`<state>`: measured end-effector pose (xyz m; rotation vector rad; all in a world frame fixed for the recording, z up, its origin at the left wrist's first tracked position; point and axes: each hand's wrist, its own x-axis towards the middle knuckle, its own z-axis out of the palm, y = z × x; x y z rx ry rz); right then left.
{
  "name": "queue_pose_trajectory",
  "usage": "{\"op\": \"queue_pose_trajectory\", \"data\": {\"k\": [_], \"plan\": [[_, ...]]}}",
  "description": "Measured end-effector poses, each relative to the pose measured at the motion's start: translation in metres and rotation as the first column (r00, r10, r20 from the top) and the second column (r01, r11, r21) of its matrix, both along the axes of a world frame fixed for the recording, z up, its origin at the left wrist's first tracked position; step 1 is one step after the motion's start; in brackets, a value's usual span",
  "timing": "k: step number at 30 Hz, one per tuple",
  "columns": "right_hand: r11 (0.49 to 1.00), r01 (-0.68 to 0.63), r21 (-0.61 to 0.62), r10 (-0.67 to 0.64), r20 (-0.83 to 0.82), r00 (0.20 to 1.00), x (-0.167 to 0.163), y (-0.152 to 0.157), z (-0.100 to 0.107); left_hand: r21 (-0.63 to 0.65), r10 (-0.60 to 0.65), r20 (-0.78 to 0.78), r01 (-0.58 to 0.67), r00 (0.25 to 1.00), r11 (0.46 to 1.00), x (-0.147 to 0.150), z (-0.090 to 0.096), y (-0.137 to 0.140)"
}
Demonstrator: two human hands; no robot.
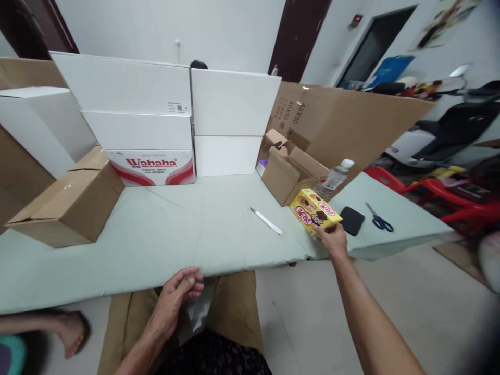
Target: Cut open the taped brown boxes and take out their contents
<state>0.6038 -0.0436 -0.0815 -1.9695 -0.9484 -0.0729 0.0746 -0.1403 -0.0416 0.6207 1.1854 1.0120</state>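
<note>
My right hand (pixel 332 238) grips the near end of a yellow snack box (pixel 312 211) with red and white lettering at the table's right side. Behind that box stand an open cardboard box (pixel 283 179) and a clear plastic bottle (pixel 336 177) with a white cap. My left hand (pixel 182 289) hovers above my lap by the table's front edge, fingers loosely bent and apart, holding nothing. A white craft knife (pixel 266 221) lies on the pale green tablecloth (pixel 195 234), left of the yellow box.
Right of the yellow box lie a black flat pad (pixel 352 221) and scissors (pixel 380 221). White cartons (pixel 230 104) and a Wahaha carton (pixel 156 167) form a wall at the back. A closed cardboard box (pixel 70 200) sits at left. Another person's foot (pixel 72 333) shows at lower left.
</note>
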Motion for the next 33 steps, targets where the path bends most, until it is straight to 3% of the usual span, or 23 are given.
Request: {"op": "queue_pose_trajectory", "data": {"k": [6, 15, 19, 24, 29, 31, 33], "plan": [[0.999, 0.017, 0.030, -0.013, -0.140, 0.990, -0.011, -0.006, 0.001, 0.000, 0.003, -0.015, -0.003, 1.000, 1.000, -0.010, -0.006, 0.001], [0.999, 0.032, -0.021, -0.035, -0.190, 0.981, -0.012, -0.007, 0.005, -0.005, 0.014, -0.013, -0.014, 1.000, 1.000, -0.010, -0.001, 0.002], [1.000, 0.015, -0.017, -0.019, -0.215, 0.976, -0.016, -0.015, 0.005, 0.025, 0.076, -0.024, -0.076, 0.997, 0.997, -0.017, 0.007, 0.009], [0.992, 0.122, 0.020, -0.114, -0.236, 0.965, -0.029, -0.042, 0.001, 0.070, 0.188, -0.016, -0.187, 0.982, 0.980, -0.041, 0.018, 0.018], [0.966, 0.151, 0.212, -0.102, -0.226, 0.969, -0.087, -0.082, 0.007, 0.134, 0.290, -0.023, -0.285, 0.957, 0.949, -0.067, 0.019, 0.026], [0.969, 0.076, 0.235, -0.045, -0.136, 0.990, -0.128, -0.100, 0.007, 0.163, 0.320, -0.040, -0.310, 0.947, 0.937, -0.076, 0.019, 0.030], [0.975, -0.108, 0.194, 0.103, 0.035, 0.994, -0.173, -0.119, -0.002, 0.207, 0.351, -0.074, -0.330, 0.933, 0.921, -0.086, 0.020, 0.037]]}}
